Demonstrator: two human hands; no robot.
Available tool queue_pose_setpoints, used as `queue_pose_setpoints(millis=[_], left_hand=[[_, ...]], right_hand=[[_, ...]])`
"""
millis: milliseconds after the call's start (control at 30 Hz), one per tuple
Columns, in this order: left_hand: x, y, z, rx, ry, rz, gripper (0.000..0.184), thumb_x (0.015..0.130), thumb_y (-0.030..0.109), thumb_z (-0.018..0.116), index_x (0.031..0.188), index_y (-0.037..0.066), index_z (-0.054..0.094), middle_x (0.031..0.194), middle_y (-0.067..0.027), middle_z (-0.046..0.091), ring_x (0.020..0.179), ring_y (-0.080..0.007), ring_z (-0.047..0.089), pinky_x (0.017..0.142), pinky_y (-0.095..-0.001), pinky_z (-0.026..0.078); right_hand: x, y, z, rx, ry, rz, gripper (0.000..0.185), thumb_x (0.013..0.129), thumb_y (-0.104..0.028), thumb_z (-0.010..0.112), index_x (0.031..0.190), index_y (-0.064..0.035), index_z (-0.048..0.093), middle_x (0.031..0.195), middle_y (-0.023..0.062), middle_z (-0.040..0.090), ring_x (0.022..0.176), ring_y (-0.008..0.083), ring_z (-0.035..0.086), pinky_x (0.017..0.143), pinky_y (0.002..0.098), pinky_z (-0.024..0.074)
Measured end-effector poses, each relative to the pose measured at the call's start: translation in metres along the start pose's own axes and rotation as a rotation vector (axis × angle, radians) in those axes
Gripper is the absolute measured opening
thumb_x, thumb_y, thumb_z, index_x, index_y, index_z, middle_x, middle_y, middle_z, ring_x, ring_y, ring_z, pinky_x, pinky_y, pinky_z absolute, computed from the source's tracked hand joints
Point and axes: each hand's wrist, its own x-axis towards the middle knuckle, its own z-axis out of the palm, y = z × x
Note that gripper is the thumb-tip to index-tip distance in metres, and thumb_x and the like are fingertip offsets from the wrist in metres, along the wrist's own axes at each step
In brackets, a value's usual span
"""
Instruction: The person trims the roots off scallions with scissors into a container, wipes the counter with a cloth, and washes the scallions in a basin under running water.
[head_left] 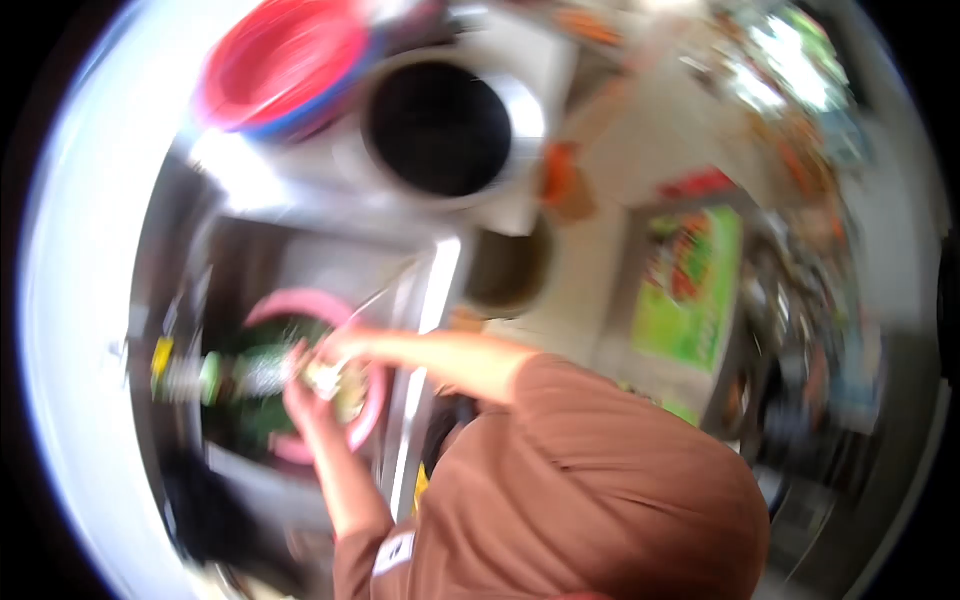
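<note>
Both my hands are over a pink basin (372, 415) in a metal sink. My right hand (345, 347) is closed around a thin, long-handled utensil (375, 297), whose kind is blurred. Close beside it, my left hand (308, 390) is closed on a small whitish piece (326, 378) that I cannot make out. Dark green leafy stuff (265, 420) shows at the basin's far side. Pale yellowish bits (352, 390) are just under my hands.
A clear and green bottle-like thing (210, 378) crosses the sink's far side. Red and blue basins (290, 70) and a large pot with dark contents (440, 130) stand to the right. A green printed board (690, 290) lies on a counter behind me.
</note>
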Motion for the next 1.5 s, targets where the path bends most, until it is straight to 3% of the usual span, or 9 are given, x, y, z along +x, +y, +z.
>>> queue_pose_setpoints(millis=[133, 200, 433, 900, 1067, 1100, 1267, 1400, 1500], left_hand=[[-0.024, 0.002, -0.05, -0.182, 0.127, -0.071, 0.019, 0.09, 0.016, 0.062, 0.099, 0.0, 0.061, 0.08, -0.0111, 0.061, 0.063, -0.0248, 0.061, 0.059, -0.043, 0.057], [-0.003, -0.023, -0.044, -0.216, -0.113, -0.017, 0.016, 0.094, 0.017, 0.059, 0.096, 0.001, 0.059, 0.069, -0.008, 0.056, 0.059, -0.021, 0.057, 0.051, -0.0371, 0.053], [-0.063, -0.021, -0.059, -0.197, -0.014, -0.028, 0.017, 0.097, 0.013, 0.055, 0.112, 0.006, 0.054, 0.087, -0.0061, 0.061, 0.06, -0.0149, 0.055, 0.05, -0.0293, 0.051], [-0.186, 0.015, -0.055, -0.124, -0.128, 0.05, 0.017, 0.094, 0.01, 0.059, 0.109, 0.005, 0.051, 0.081, -0.0066, 0.06, 0.051, -0.0104, 0.053, 0.042, -0.0253, 0.045], [-0.305, 0.076, -0.088, -0.038, 0.149, 0.489, 0.038, 0.096, 0.009, 0.054, 0.133, 0.006, 0.044, 0.087, -0.0079, 0.06, 0.052, -0.0109, 0.052, 0.045, -0.0259, 0.046], [-0.326, 0.091, -0.093, -0.07, 0.178, 0.623, 0.015, 0.096, 0.009, 0.056, 0.109, 0.002, 0.052, 0.084, -0.0085, 0.062, 0.054, -0.0116, 0.055, 0.045, -0.0258, 0.048], [-0.374, 0.163, -0.188, 0.1, 0.542, 0.98, 0.013, 0.096, 0.012, 0.057, 0.091, 0.0, 0.059, 0.069, -0.0068, 0.06, 0.053, -0.0133, 0.058, 0.047, -0.0264, 0.051], [-0.352, 0.205, -0.287, 0.007, 0.747, 0.865, 0.02, 0.093, 0.014, 0.061, 0.103, -0.002, 0.058, 0.091, -0.0121, 0.064, 0.07, -0.0198, 0.063, 0.062, -0.036, 0.054], [-0.322, 0.205, -0.359, 0.495, 1.225, 0.559, 0.031, 0.083, 0.024, 0.07, 0.103, 0.0, 0.063, 0.089, -0.0114, 0.067, 0.076, -0.0253, 0.065, 0.068, -0.0393, 0.051]], right_hand=[[0.001, 0.001, 0.031, 0.107, -0.091, 0.138, 0.034, 0.1, -0.036, 0.046, 0.114, -0.0083, 0.058, 0.099, 0.005, 0.066, 0.09, 0.0175, 0.064, 0.07, 0.031, 0.051], [-0.002, 0.023, 0.0, 0.255, -0.124, 0.072, 0.043, 0.103, -0.041, 0.041, 0.127, -0.0055, 0.047, 0.113, 0.0115, 0.066, 0.103, 0.0228, 0.066, 0.08, 0.0379, 0.0541], [0.021, 0.012, 0.022, 0.278, -0.137, 0.099, 0.029, 0.094, -0.019, 0.056, 0.119, -0.0032, 0.051, 0.117, 0.0124, 0.061, 0.104, 0.0269, 0.063, 0.08, 0.039, 0.0543], [0.044, 0.01, -0.003, 0.207, -0.135, 0.05, 0.038, 0.093, -0.022, 0.058, 0.129, -0.0088, 0.052, 0.122, 0.0052, 0.058, 0.114, 0.0261, 0.056, 0.093, 0.0529, 0.0472], [0.056, 0.018, 0.003, 0.028, -0.08, 0.137, 0.049, 0.095, -0.03, 0.06, 0.137, -0.0076, 0.049, 0.135, 0.0067, 0.05, 0.116, 0.0269, 0.051, 0.099, 0.0527, 0.0417], [0.058, 0.02, 0.002, 0.039, -0.075, 0.137, 0.047, 0.094, -0.029, 0.06, 0.135, -0.0074, 0.05, 0.132, 0.0063, 0.052, 0.115, 0.0266, 0.052, 0.099, 0.0528, 0.0419], [0.065, 0.025, -0.01, 0.047, -0.057, 0.107, 0.028, 0.093, -0.012, 0.049, 0.119, -0.0072, 0.056, 0.106, 0.0049, 0.061, 0.1, 0.0247, 0.059, 0.088, 0.0488, 0.0475], [0.049, 0.012, -0.01, 0.057, -0.039, 0.05, 0.022, 0.092, -0.012, 0.046, 0.111, -0.0073, 0.057, 0.101, 0.0044, 0.063, 0.089, 0.0194, 0.063, 0.074, 0.0365, 0.0517], [0.038, -0.002, -0.001, -0.043, -0.024, 0.051, 0.025, 0.094, -0.012, 0.048, 0.117, -0.0067, 0.057, 0.106, 0.0075, 0.065, 0.094, 0.0207, 0.065, 0.077, 0.0353, 0.0526]])
